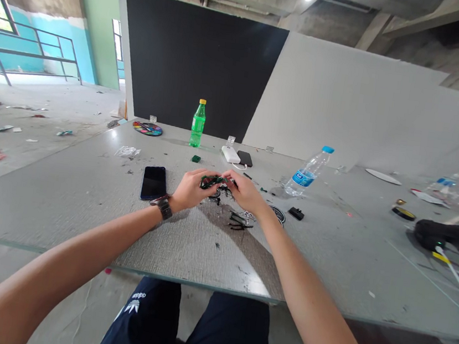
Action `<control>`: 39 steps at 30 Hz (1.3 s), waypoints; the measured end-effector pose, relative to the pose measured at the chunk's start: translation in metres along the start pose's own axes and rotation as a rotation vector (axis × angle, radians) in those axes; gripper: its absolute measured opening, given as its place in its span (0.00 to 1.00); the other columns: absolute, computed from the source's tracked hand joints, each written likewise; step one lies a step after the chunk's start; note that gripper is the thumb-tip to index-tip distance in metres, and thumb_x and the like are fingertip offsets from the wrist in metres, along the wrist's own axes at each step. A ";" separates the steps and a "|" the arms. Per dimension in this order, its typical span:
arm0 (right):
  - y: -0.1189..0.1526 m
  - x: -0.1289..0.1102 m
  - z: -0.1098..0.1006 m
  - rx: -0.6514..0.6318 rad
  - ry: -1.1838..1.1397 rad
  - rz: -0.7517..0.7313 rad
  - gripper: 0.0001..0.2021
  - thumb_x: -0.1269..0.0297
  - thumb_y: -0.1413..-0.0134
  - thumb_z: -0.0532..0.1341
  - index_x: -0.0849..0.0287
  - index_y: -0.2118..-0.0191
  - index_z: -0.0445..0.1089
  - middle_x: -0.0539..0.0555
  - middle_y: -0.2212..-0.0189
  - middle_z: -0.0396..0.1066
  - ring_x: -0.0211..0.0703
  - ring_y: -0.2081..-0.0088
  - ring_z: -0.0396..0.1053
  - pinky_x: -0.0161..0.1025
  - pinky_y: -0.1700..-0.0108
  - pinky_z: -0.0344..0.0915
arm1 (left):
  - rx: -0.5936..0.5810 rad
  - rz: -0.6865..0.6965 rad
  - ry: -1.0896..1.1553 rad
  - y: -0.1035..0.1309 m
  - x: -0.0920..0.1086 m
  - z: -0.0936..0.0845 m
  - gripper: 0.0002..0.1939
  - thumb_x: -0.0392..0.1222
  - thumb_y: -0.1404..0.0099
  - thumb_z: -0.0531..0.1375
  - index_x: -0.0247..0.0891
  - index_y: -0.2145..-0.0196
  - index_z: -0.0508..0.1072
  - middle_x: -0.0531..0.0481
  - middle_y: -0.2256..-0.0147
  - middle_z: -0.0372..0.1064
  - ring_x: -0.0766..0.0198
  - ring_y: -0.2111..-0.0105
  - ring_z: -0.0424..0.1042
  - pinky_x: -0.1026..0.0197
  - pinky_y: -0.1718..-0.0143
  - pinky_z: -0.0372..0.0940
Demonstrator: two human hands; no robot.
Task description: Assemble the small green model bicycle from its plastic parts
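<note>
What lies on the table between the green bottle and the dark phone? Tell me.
In the head view, one small dark green piece lies on the table between the green bottle and the dark phone; otherwise only tiny scraps.

Small dark green and black assembly (212, 181), irregular in outline, held just above the grey tabletop; loose black pieces (239, 221) lie flat just beside it.
</note>
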State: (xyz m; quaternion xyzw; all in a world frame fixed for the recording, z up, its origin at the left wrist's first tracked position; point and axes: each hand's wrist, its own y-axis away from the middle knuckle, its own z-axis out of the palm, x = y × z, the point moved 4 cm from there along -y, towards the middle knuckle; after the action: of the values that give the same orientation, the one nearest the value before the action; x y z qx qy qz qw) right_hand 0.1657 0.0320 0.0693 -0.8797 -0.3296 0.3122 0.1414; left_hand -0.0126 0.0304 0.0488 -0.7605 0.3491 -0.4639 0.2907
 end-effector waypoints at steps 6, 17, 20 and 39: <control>0.000 0.000 -0.003 -0.011 0.042 0.002 0.09 0.60 0.29 0.50 0.52 0.56 0.67 0.53 0.62 0.73 0.46 0.62 0.69 0.43 0.59 0.62 | 0.008 -0.037 0.008 -0.002 -0.002 -0.001 0.09 0.41 0.36 0.64 0.40 0.57 0.78 0.47 0.62 0.78 0.61 0.64 0.74 0.58 0.59 0.67; 0.003 0.008 0.016 -0.068 -0.445 0.219 0.13 0.49 0.33 0.54 0.53 0.59 0.66 0.47 0.73 0.63 0.37 0.76 0.58 0.37 0.73 0.56 | -0.065 0.088 -0.014 0.001 0.007 0.003 0.07 0.40 0.33 0.61 0.39 0.57 0.75 0.48 0.64 0.74 0.62 0.64 0.71 0.60 0.61 0.64; 0.005 0.009 0.023 -0.068 -0.592 0.311 0.13 0.48 0.36 0.56 0.52 0.61 0.64 0.44 0.76 0.56 0.34 0.80 0.48 0.35 0.78 0.47 | -0.076 0.091 -0.003 0.001 0.007 0.003 0.08 0.38 0.34 0.62 0.39 0.56 0.75 0.48 0.63 0.74 0.61 0.63 0.72 0.59 0.60 0.64; 0.003 0.015 0.024 0.018 -0.764 0.328 0.20 0.49 0.50 0.70 0.54 0.57 0.68 0.49 0.63 0.68 0.28 0.80 0.44 0.33 0.82 0.41 | -0.012 0.117 -0.042 0.001 0.001 0.004 0.08 0.38 0.34 0.63 0.39 0.57 0.73 0.49 0.63 0.75 0.63 0.66 0.72 0.60 0.64 0.67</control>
State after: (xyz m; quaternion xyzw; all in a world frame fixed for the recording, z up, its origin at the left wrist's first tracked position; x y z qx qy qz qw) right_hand 0.1606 0.0414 0.0426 -0.7403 -0.2110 0.6374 -0.0347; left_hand -0.0093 0.0289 0.0471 -0.7502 0.3897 -0.4277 0.3200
